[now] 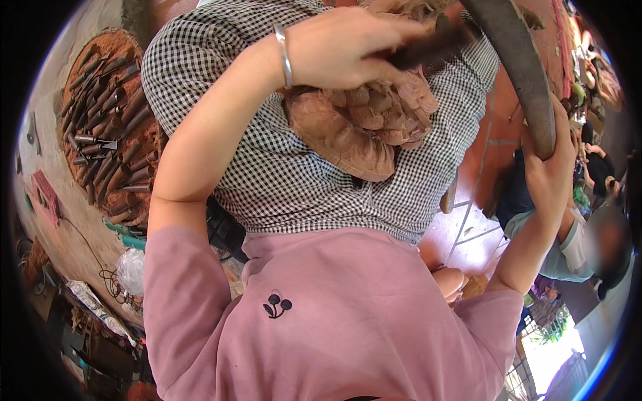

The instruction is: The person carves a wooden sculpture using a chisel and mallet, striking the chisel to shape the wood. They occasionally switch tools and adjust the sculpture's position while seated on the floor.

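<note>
My left hand (334, 47) is up near the top of the view, a silver bangle (283, 57) on its wrist, fingers curled tight around a dark, blurred carving tool (428, 47) whose blade end points right, over the carved wood. That carved wooden piece (361, 127), reddish brown with ruffled petal-like folds, sits just under the hand and rests against a black-and-white checked cloth (301, 180) that covers my lap. My right hand (552, 157) is at the right side, closed around the lower end of a thick, dark, curved bar (521, 67) that arches up toward the top edge; I cannot tell what the bar belongs to. My pink sleeves and shirt (334, 321) fill the lower half of the picture. Off to the left, well apart from both hands, a heap of chisels with dark handles (107, 127) lies on reddish sawdust on the floor. At the far right another person in a pale shirt (568, 247) sits low, near an orange-tiled floor (468, 227); their hands are not on anything of mine.
</note>
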